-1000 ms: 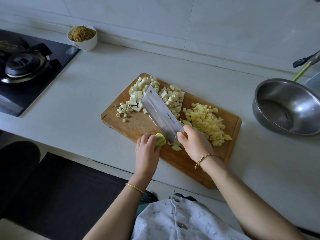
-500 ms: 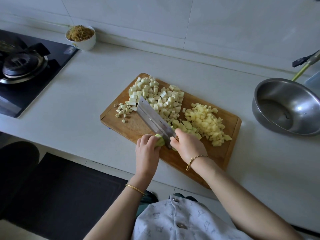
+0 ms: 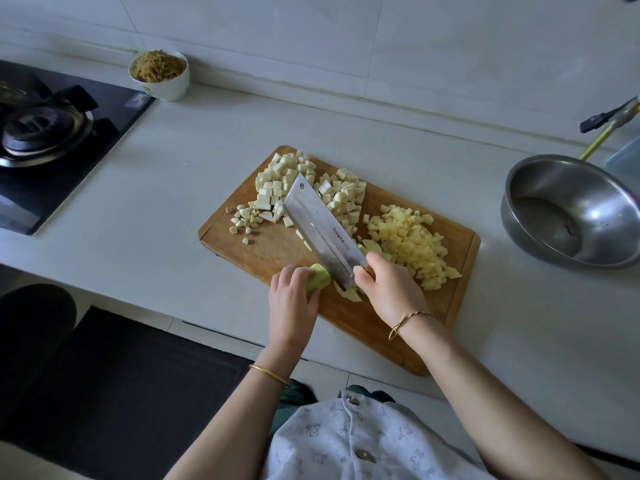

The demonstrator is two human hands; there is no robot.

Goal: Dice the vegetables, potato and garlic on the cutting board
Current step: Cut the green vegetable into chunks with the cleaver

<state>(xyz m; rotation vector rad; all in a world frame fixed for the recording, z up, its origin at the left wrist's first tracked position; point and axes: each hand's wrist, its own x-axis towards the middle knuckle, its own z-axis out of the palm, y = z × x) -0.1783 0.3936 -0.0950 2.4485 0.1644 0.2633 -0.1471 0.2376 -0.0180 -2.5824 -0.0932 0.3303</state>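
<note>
Cleaver (image 3: 323, 227) had lifted again vs. half a sec before; right hand (image 3: 389, 291) closed on its handle. Left hand (image 3: 292, 301) fingers curled on green veg piece (image 3: 318, 277), board (image 3: 363, 320) 6 o'clock edge. More cuts were probably needed.

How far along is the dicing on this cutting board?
Done: white cubes, yellow cubes and garlic bits lie heaped on the board. In hand: the left hand steadies a green piece while the right hand works the cleaver. Left: that piece and the slices beside it.
</note>
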